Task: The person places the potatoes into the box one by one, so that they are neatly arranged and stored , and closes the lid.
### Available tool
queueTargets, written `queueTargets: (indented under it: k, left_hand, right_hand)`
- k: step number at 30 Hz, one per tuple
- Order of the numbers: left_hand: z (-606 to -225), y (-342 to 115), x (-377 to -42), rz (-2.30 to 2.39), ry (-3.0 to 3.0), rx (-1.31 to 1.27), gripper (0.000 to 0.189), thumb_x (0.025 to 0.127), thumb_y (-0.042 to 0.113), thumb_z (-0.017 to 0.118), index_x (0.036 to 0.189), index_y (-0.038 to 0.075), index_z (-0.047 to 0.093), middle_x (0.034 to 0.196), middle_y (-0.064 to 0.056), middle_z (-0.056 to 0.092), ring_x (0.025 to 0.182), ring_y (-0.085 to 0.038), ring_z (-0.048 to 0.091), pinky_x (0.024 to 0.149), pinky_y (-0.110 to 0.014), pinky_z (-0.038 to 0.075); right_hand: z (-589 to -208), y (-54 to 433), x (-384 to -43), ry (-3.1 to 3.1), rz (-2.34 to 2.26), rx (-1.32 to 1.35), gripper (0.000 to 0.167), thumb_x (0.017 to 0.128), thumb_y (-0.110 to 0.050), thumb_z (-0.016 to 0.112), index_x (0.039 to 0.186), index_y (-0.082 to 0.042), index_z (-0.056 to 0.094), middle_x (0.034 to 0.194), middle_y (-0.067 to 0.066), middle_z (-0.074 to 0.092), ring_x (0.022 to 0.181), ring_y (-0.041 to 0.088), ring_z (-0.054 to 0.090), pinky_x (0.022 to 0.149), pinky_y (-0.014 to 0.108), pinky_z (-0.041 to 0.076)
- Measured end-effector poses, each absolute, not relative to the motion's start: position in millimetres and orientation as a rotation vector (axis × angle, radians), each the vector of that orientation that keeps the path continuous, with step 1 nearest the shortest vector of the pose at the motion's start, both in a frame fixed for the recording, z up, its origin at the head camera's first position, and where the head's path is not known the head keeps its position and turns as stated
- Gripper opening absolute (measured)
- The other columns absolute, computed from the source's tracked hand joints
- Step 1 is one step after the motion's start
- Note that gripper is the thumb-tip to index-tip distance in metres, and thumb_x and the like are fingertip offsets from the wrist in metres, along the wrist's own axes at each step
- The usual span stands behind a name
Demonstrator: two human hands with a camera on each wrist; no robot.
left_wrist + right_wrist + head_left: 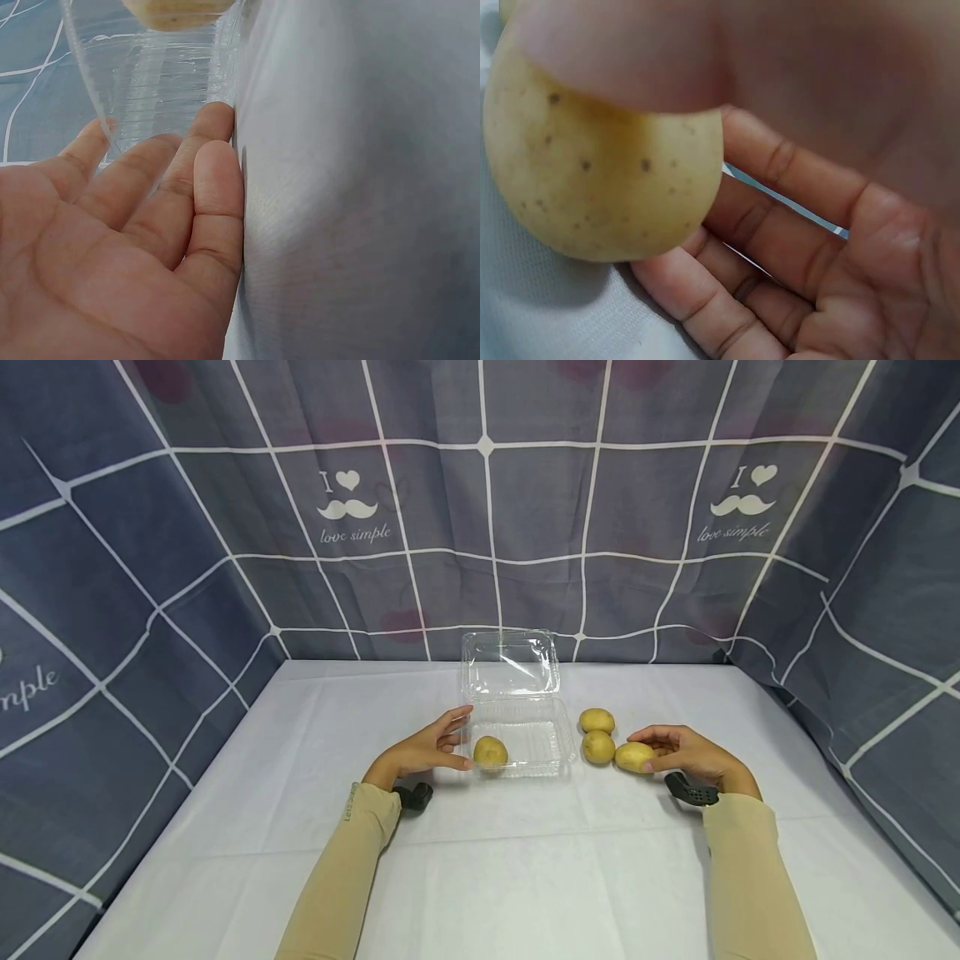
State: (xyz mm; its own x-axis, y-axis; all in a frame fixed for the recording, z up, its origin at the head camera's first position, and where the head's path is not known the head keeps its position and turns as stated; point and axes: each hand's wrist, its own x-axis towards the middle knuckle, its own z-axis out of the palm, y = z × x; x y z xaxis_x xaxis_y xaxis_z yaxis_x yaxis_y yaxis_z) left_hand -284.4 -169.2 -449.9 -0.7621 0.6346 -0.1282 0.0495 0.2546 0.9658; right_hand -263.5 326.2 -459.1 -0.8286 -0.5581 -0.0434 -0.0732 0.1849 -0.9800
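Fingers (pixel 780 154) holding potato (pixel 607 191), specks (pixel 646 165) wrist-view only

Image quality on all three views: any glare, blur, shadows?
Head: bright glare streaks on the lid, soft shadow beside the right sleeve; left wrist: highlights along the clear container, cloth soft; right wrist: thumb badly out of focus, potato spots clearer, shadow beside it.
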Motion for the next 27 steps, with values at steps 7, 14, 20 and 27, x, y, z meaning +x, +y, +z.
queueTargets:
  k: [7,14,20,27]
  left_hand:
    - [-448.6,-169.7,-284.0,1.526,2.044,0.613,0.108,0.094,0.003,0.082,0.175,0.011,0.011,0.179,-0.021,0.011,0.161,-0.046,0.026,0.128,-0.058,0.031]
    - [-449.8,-169.2,-282.6,1.529,2.042,0.622,0.108,0.094,0.004,0.082,0.174,0.01,0.01,0.179,-0.022,0.012,0.161,-0.047,0.026,0.128,-0.059,0.03]
    - [-449.7,-168.7,-282.0,1.532,2.039,0.625,0.107,0.094,0.004,0.082,0.174,0.01,0.011,0.179,-0.024,0.012,0.16,-0.048,0.026,0.128,-0.059,0.03]
    - [-449.5,-168.3,-281.9,1.536,2.034,0.627,0.106,0.094,0.002,0.081,0.174,0.008,0.011,0.179,-0.022,0.011,0.161,-0.047,0.024,0.13,-0.058,0.026]
  right_hand:
    - [-461.3,328.1,-264.0,2.094,-1.684,-0.567,0.038,0.095,0.005,0.074,0.132,-0.003,0.072,0.117,-0.006,0.076,0.102,0.01,0.069,0.087,0.024,0.059]
    - [-463.6,329.4,-262.7,2.092,-1.724,-0.588,0.038,0.095,0.002,0.076,0.133,0.001,0.071,0.117,-0.006,0.077,0.103,0.011,0.069,0.086,0.023,0.059]
    - [-462.8,327.7,-261.2,2.139,-1.735,-0.484,0.042,0.095,0.005,0.075,0.135,0.01,0.067,0.117,-0.006,0.075,0.103,0.01,0.069,0.086,0.024,0.06]
    - [-460.2,324.8,-259.8,2.247,-1.715,-0.394,0.05,0.093,0.003,0.077,0.139,0.015,0.061,0.117,-0.005,0.073,0.102,0.012,0.068,0.086,0.025,0.059]
